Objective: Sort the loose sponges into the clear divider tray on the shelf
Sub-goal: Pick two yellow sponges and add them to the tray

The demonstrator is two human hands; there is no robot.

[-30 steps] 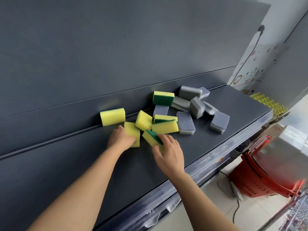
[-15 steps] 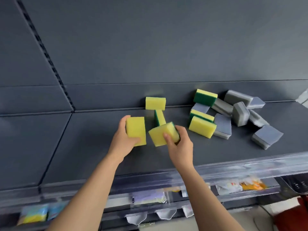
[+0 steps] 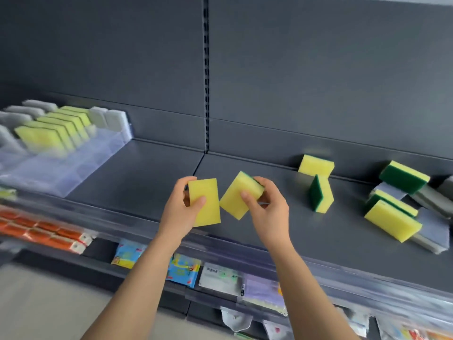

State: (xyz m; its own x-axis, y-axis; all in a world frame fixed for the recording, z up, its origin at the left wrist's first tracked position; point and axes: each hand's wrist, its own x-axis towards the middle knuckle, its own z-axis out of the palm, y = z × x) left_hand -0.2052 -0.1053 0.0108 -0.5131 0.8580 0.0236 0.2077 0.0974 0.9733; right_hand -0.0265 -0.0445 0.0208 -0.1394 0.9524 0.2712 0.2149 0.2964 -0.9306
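**Dark panel above, packets below**

A dark grey back panel [image 3: 318, 57] fills the upper part, and a slotted strip [image 3: 206, 69] runs down it upright. Lower, a clear rail [image 3: 355, 278] crosses the view, blurred. Under the rail, orange packs [image 3: 41, 231] lie in rows at the left. A blue packet [image 3: 183, 269] and a white packet [image 3: 220, 278] sit side by side near the middle. Pale floor [image 3: 49, 303] shows at the bottom left.

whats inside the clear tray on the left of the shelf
The clear tray holds a row of yellow sponges standing on edge, with grey sponges beside them. The floor under them is covered.
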